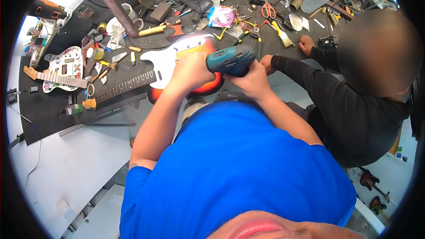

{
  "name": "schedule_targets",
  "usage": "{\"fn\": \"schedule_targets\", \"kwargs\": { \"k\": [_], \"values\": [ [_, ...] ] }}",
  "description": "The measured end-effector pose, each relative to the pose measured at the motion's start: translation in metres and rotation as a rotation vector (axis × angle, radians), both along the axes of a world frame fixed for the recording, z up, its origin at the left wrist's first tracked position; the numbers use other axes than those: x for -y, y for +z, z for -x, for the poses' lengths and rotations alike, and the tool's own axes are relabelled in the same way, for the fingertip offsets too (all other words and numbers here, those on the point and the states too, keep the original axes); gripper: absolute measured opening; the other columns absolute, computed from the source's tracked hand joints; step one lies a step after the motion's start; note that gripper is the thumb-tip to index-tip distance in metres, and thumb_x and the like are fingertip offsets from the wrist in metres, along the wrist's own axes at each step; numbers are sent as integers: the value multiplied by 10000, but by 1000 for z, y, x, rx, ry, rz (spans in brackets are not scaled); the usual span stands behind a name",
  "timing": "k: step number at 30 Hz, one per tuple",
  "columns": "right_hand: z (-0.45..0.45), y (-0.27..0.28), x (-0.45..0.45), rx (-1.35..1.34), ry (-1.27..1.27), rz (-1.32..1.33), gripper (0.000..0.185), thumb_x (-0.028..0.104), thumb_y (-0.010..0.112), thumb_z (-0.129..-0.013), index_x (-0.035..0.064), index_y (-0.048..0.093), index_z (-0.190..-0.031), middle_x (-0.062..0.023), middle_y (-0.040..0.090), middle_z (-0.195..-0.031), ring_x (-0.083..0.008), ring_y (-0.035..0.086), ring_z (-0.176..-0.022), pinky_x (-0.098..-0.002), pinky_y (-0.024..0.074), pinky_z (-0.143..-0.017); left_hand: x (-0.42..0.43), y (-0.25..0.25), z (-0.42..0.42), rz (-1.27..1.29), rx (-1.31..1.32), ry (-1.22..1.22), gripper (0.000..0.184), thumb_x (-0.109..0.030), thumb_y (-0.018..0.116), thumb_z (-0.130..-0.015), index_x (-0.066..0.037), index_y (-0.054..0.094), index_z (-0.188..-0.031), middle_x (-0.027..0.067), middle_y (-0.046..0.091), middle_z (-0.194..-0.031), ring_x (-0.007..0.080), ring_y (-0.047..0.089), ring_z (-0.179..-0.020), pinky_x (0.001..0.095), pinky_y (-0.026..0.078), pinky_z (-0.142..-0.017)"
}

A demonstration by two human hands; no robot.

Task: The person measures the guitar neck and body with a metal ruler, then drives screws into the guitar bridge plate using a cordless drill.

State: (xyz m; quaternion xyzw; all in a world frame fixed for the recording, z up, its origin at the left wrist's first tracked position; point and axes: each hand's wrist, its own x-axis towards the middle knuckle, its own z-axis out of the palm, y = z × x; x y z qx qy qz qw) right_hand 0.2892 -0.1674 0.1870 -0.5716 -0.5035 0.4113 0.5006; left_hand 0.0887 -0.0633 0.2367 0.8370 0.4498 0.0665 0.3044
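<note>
A teal and black cordless drill (231, 60) is held over an electric guitar (208, 87) with a red-orange sunburst body and a white pickguard. My right hand (253, 82) wraps the drill's handle from the right. At the drill's front end, my left hand (191, 71) is closed and hides the chuck; any bit or screw there is out of sight. Beneath my hands the guitar lies flat on the dark bench, its dark-fretted neck (126, 87) pointing left.
A person in black sleeves (305, 73) sits close on my right, one hand beside my right hand. At left lies a sticker-covered guitar (66, 68). Scissors (268, 11), a paintbrush (282, 34), pliers and many small tools crowd the bench's back.
</note>
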Motion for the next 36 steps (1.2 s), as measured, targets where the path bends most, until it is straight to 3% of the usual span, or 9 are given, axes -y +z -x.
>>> {"fn": "schedule_targets", "kwargs": {
  "k": [4, 11, 15, 16, 19, 22, 29, 33, 36],
  "values": [
    [-16, 19, -3, 238, 50, -154, 412, 66, 913, -757, 42, 739, -1129, -103, 779, -1048, -194, 745, -1009, -353, 584, -895, -23, 15, 6, 351, 97, -239, 277, -154, 762, -701, -58, 756, -961, 202, 759, -902, 398, 735, -894, 456, 572, -806],
    [-9, 7, -17, -237, 81, 181, 398, 98, 882, -824, -17, 745, -1180, -96, 789, -1138, -164, 715, -1033, -353, 550, -929, -5, -1, -18, -620, 103, 42, 184, -148, 754, -743, -63, 725, -903, 164, 748, -834, 387, 739, -869, 485, 568, -781],
    [-12, 11, -13, 99, 85, -113, 309, 68, 832, -789, 41, 748, -1086, -77, 779, -1054, -215, 731, -968, -389, 550, -863, -23, 12, -10, -223, 25, -156, 127, -125, 754, -723, -72, 716, -832, 139, 732, -761, 364, 719, -728, 430, 533, -640],
    [-21, 18, -13, 366, 133, -314, 297, 68, 818, -767, 57, 742, -1054, -71, 769, -1011, -233, 730, -938, -396, 544, -839, -43, 30, -2, 417, -84, -318, 301, -112, 819, -633, -63, 718, -913, 86, 735, -820, 240, 713, -791, 406, 544, -702],
    [-24, 48, -21, 718, 200, -719, 242, 133, 761, -709, 97, 701, -940, -55, 708, -876, -285, 704, -856, -417, 509, -778, -55, 8, -1, 854, -63, -793, 395, -94, 856, -590, -76, 757, -972, 38, 742, -863, 191, 700, -822, 383, 556, -758],
    [-26, 33, -24, 782, 259, -695, 252, 153, 791, -727, 91, 716, -959, -58, 720, -924, -309, 701, -859, -435, 517, -791, -53, 5, 3, 663, -196, -742, 448, -95, 854, -611, -72, 748, -1047, 63, 744, -921, 218, 708, -904, 389, 560, -816],
    [-13, -9, -4, -194, 75, 156, 393, 89, 894, -800, 34, 745, -1159, -111, 774, -1136, -190, 735, -1030, -369, 564, -917, 16, -21, -13, -545, 146, 54, 356, -109, 769, -690, -58, 708, -1037, 201, 751, -962, 422, 719, -915, 488, 563, -822],
    [-21, -5, 1, 60, 137, -12, 334, 95, 899, -794, 43, 760, -1094, -93, 786, -1042, -197, 750, -949, -380, 581, -859, -33, 14, -12, 524, -38, -382, 247, -112, 833, -635, -39, 711, -836, 79, 712, -749, 221, 686, -714, 405, 512, -640],
    [-25, -4, -3, 379, 203, -357, 299, 75, 892, -739, 57, 756, -1004, -115, 750, -923, -307, 732, -847, -405, 591, -799, -54, -46, -9, 917, 12, -734, 322, -130, 868, -610, -49, 733, -891, 29, 694, -759, 156, 646, -715, 360, 505, -651]
  ]
}}
